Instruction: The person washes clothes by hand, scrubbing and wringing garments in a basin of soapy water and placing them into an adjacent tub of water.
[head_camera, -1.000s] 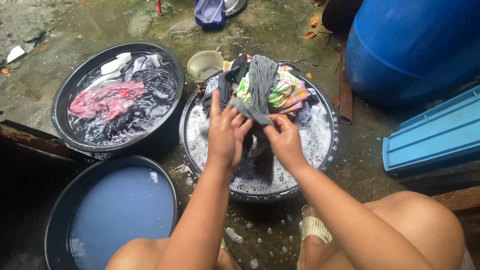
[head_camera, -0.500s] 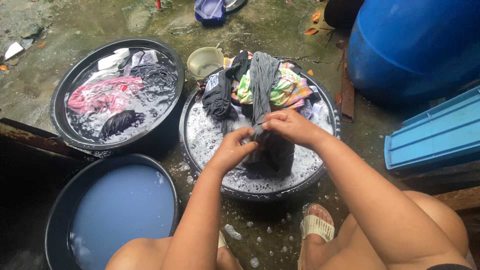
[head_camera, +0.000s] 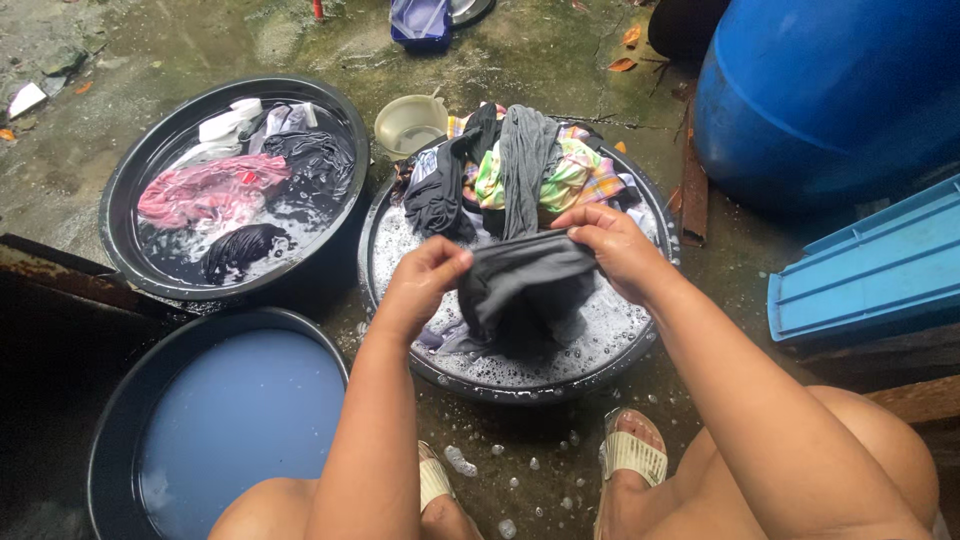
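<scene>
Grey cloth (head_camera: 525, 285), wet, stretched between both hands over the soapy basin (head_camera: 650, 335). Left hand (head_camera: 425, 280) fingers closed on its left edge, right hand (head_camera: 610, 240) fingers pinched on the right edge. To do it well, probably keep both grips tight and rub over the suds so drips fall inside the basin. Below the left fingers, a dark tub (head_camera: 110, 440) of plain bluish water. Just beyond the fingers, a pile of clothes (head_camera: 530, 165) heaped on the basin's far side. Far left of the fingers, a black tub (head_camera: 135, 175) with pink and dark garments soaking. Small plastic bowl (head_camera: 408, 125) behind. Blue barrel (head_camera: 830, 90) far right.
</scene>
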